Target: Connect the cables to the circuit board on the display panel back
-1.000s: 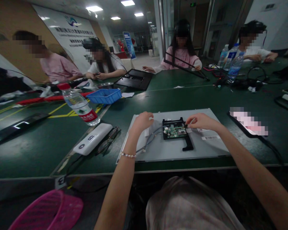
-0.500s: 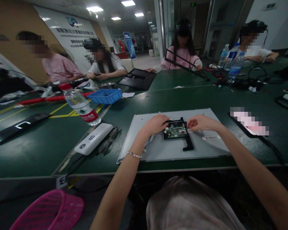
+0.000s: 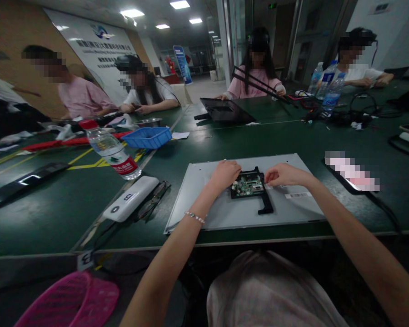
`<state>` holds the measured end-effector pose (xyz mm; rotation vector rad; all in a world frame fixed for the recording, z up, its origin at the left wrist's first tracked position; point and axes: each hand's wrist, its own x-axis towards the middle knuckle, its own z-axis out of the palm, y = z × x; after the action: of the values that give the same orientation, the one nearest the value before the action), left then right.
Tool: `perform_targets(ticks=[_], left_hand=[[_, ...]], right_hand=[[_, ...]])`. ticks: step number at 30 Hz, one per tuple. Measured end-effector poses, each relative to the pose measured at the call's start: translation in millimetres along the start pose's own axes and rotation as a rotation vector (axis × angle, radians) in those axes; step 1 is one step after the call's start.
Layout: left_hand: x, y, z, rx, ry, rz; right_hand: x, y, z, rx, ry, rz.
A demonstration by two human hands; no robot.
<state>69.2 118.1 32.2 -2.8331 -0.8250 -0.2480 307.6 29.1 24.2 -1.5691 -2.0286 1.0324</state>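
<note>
1. The green circuit board (image 3: pixel 248 187) is sitting in a black plastic bracket (image 3: pixel 266 203), which is lying on a flat grey panel (image 3: pixel 207 213) on the worktop (image 3: pixel 204 143).
2. The left hand (image 3: pixel 226 174) is resting, fingers bent, at the bracket's far left corner; the right hand (image 3: pixel 282 175) is resting by its right side, fingers curled close. I can't tell what either is gripping.
3. The bumpy board is looking light, stiff and easy to break; the hard bracket edges are seeming safest to hold.

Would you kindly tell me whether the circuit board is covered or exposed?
The circuit board is exposed: its green face and small components show within the black bracket.
</note>
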Motion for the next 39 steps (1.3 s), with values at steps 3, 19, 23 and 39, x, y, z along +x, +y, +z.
perform_targets(ticks=[3,19,23,39], left_hand=[[0.8,2.0,0.1,0.023,0.007,-0.018],[-11.0,-12.3,-18.0,0.029,0.075,-0.232],[-12.1,-13.8,-19.6,0.005,0.066,-0.219],[2.6,-0.7,-2.6,0.018,0.024,0.013]], right_hand=[[0.2,0.4,0.1,0.001,-0.005,-0.014],[-0.5,-0.9,-0.7,0.011,-0.017,0.016],[-0.2,-0.6,-0.9,0.013,-0.017,0.011],[1.1,1.1,-0.2,-0.029,0.000,0.018]])
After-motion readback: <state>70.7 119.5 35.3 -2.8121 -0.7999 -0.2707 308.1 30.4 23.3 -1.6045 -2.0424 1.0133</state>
